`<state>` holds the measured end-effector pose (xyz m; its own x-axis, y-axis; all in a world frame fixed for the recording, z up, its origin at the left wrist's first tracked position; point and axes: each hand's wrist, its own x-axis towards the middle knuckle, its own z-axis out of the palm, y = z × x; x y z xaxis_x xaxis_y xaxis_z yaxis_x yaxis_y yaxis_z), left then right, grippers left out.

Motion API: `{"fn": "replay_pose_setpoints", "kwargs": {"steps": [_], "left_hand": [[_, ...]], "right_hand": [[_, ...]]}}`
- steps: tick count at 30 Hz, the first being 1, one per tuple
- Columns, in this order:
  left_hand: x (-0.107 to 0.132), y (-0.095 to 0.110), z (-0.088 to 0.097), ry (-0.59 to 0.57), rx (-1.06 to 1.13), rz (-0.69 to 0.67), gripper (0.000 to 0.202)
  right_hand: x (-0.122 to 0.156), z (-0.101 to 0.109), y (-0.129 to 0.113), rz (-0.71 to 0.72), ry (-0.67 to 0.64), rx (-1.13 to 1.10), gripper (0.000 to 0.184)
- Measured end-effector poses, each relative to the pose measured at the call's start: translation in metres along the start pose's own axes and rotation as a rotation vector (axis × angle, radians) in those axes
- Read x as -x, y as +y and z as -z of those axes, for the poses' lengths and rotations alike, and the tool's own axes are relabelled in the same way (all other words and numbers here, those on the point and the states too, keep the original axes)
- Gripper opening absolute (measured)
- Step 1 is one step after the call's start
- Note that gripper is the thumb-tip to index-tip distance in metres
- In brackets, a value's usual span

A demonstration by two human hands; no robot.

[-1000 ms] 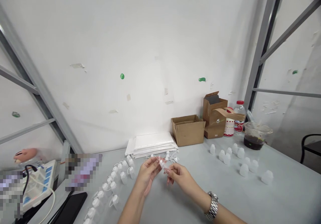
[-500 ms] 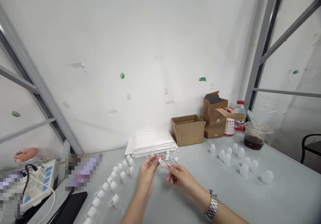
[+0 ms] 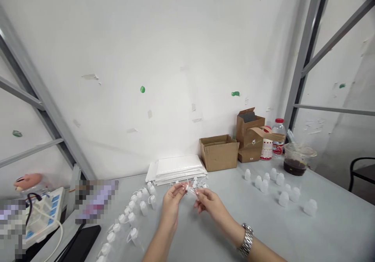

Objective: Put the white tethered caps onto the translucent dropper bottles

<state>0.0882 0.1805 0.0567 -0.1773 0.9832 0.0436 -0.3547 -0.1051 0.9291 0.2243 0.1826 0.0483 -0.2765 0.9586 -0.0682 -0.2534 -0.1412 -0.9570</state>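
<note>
Over the middle of the table, my left hand [image 3: 170, 204] pinches a small white cap [image 3: 188, 187] with a thin strap. My right hand [image 3: 213, 206], a metal watch on its wrist, has thumb and fingers closed on a small clear plastic bottle [image 3: 192, 192]. Cap and bottle meet between the fingertips; how firmly they are joined I cannot tell. Just behind my hands lie several loose white caps [image 3: 201, 183]. To the left stand rows of small bottles with white caps [image 3: 133, 234], and several bottles without such caps [image 3: 283, 199] stand on the right.
At the wall are a stack of white padded envelopes [image 3: 178, 165], an open cardboard box [image 3: 221, 156] and a brown paper bag [image 3: 249, 142]. A plastic bowl of dark liquid [image 3: 294, 166] sits right. A black phone-like slab [image 3: 84, 244] and power strip [image 3: 48, 211] are left.
The bottle and cap stay between my fingertips, tilted slightly differently. My right fingers have shifted a little on the bottle. The view has moved slightly.
</note>
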Motion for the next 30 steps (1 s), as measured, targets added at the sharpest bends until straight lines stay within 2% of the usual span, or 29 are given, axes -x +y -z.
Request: {"fn": "replay_pose_setpoints", "kwargs": {"steps": [2,4,8,10,15,21,23,27,30], "left_hand": [[0.0,-0.001,0.0,0.0,-0.027,-0.012,0.03],[0.0,-0.001,0.0,-0.007,-0.04,-0.015,0.029],[0.0,0.003,-0.003,-0.033,-0.055,0.016,0.026],[0.0,0.006,-0.002,-0.044,-0.057,0.033,0.027],[-0.001,0.012,0.0,-0.03,-0.077,0.04,0.03],[0.0,0.007,0.0,-0.021,-0.087,0.003,0.029],[0.0,0.005,-0.001,-0.039,-0.065,-0.001,0.03],[0.001,0.005,-0.004,-0.086,0.028,0.023,0.028],[0.002,0.004,-0.004,-0.073,0.059,0.025,0.027]], "right_hand": [[-0.001,0.0,0.0,0.051,0.026,0.032,0.055],[0.0,0.002,0.002,0.023,-0.021,0.015,0.049],[0.002,0.005,0.007,-0.204,-0.212,-0.176,0.046],[0.003,0.006,0.008,-0.257,-0.267,-0.251,0.045],[0.003,0.004,0.005,-0.13,-0.273,-0.23,0.04],[0.003,0.003,0.002,-0.012,-0.187,-0.145,0.041],[0.003,0.004,0.002,-0.027,-0.217,-0.168,0.041],[0.003,0.007,0.001,-0.164,-0.31,-0.25,0.05],[0.001,0.006,0.002,-0.161,-0.264,-0.175,0.054]]}}
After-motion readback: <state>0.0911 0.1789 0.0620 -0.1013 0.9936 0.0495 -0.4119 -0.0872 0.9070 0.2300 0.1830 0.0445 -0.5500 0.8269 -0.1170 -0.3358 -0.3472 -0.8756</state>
